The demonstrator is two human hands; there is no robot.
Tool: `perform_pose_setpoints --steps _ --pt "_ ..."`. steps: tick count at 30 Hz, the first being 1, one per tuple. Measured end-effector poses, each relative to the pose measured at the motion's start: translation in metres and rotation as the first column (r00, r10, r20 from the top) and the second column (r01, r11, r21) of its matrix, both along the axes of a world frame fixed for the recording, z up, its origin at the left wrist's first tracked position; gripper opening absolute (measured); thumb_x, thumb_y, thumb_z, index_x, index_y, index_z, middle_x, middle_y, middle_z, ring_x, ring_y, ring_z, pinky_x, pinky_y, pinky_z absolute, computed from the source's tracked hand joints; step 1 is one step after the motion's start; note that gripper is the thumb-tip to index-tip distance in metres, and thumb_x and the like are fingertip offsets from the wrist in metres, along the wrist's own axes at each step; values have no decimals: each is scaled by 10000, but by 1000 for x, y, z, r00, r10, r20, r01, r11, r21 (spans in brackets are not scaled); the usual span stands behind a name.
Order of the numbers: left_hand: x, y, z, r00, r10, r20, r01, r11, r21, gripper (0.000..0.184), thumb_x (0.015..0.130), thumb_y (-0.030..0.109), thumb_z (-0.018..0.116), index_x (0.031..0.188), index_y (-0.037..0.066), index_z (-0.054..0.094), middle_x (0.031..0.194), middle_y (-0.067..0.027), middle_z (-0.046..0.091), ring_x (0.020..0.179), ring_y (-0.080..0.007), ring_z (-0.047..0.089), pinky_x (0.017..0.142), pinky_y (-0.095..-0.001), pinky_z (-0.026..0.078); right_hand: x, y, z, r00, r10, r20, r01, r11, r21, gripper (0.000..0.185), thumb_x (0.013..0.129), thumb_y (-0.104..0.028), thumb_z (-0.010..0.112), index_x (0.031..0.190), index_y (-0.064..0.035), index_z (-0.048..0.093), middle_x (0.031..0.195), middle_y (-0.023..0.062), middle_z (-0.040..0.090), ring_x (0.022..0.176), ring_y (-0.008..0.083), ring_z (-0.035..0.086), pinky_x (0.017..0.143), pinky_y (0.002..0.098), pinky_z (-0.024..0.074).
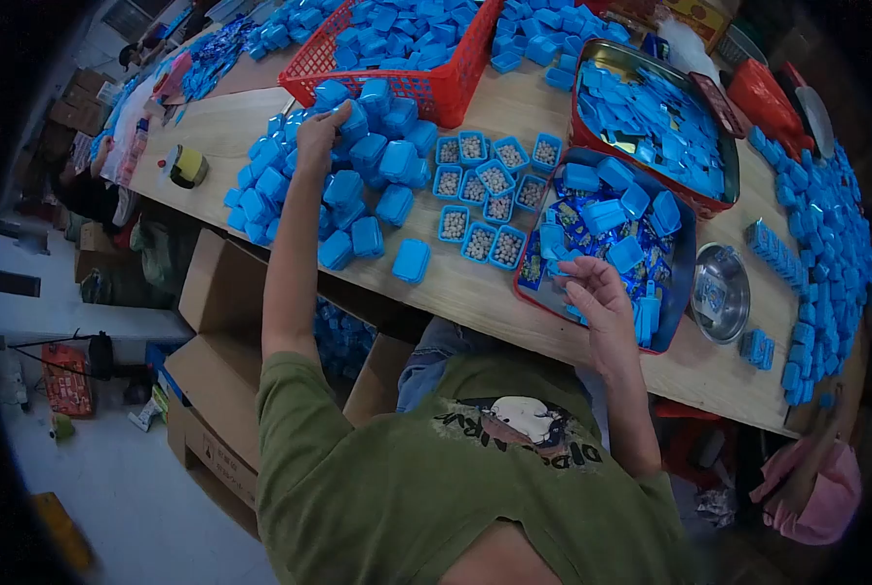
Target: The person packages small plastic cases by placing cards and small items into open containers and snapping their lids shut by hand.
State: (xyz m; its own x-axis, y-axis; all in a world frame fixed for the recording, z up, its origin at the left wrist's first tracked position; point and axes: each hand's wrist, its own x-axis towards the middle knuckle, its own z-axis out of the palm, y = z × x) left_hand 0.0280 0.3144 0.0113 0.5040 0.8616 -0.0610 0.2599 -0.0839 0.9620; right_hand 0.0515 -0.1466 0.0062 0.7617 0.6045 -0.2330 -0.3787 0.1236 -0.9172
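My left hand [325, 127] reaches into a heap of small blue plastic boxes [366, 148], its fingers closed around one box [354, 119] near the top. Over a dark blue tray with a red rim [683, 283], my right hand [600, 295] has thumb and fingers curled together; what is between the fingertips is too small to make out. That tray holds blue printed packets [602, 232] and loose blue plastic pieces [625, 255]. Between my hands stand several open blue tubs [495, 177] filled with pale round beads. One blue box [411, 260] lies apart near the table edge.
A red basket [455, 90] of blue tubs stands at the back. A tin [724, 200] of flat blue pieces is behind the tray, a metal bowl [719, 292] to its right. More blue boxes [826, 263] line the right side. An open carton [223, 390] stands below the table. Other people's arms show at both sides.
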Motion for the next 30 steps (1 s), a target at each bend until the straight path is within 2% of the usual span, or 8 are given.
perform_pose_setpoints --steps 4,6,9,11,14,17,23,30 --pt "1 3 4 997 -38 -62 38 999 4 545 725 405 782 987 -53 646 658 -27 557 570 -118 465 525 -275 378 6 -8 -2 996 -64 56 64 998 -1 318 869 -77 617 1162 -42 498 1147 75 559 1024 145 534 919 287 418" --pt "-5 -12 8 976 131 -176 6 787 617 505 719 349 789 1003 -40 635 783 -96 614 705 -198 562 646 -327 455 10 -12 -4 994 -85 69 85 996 -6 311 873 -80 614 1159 -40 500 1134 73 563 1011 142 538 908 280 422" --pt "-23 -78 16 992 -83 -94 124 535 836 486 698 273 792 1040 -23 614 974 -156 613 925 -288 561 816 -375 452 16 -17 -6 985 -121 121 119 993 22 287 878 -81 609 1142 -33 508 1094 69 579 984 133 545 886 266 431" --pt "-39 -124 11 827 -413 -380 554 492 672 523 647 210 804 1084 17 589 1104 -154 552 1055 -316 492 889 -391 417 19 -20 -7 969 -136 205 148 988 -45 228 885 -84 606 1098 -37 538 1035 40 596 939 115 553 828 261 450" --pt "-50 -173 -2 618 -444 -649 786 327 525 583 632 165 802 1139 18 554 1148 -134 527 1096 -322 482 913 -384 424 28 -24 -17 899 -114 423 221 952 -214 154 880 -84 600 1024 -32 582 943 39 600 839 118 562 726 250 440" --pt "-46 -179 -19 589 -414 -694 808 317 497 619 598 134 798 1147 21 538 1154 -138 509 1101 -338 464 913 -406 423 41 -28 -16 687 61 724 344 850 -399 122 840 -46 628 955 -15 600 893 60 597 812 139 574 676 273 449" --pt "-32 -175 -43 571 -345 -745 821 231 523 601 564 103 789 1101 29 530 1087 -156 497 1051 -340 483 875 -408 450 53 -25 -15 428 264 865 450 767 -457 193 767 -24 677 944 -5 603 877 117 586 774 241 578 652 330 463" --pt "-34 -177 -31 633 -345 -693 769 388 508 594 578 39 745 1116 18 492 1073 -184 485 1032 -359 488 876 -408 448 85 -4 -12 449 320 834 579 606 -545 491 740 -203 763 1109 16 525 1072 180 539 987 308 534 793 391 454"
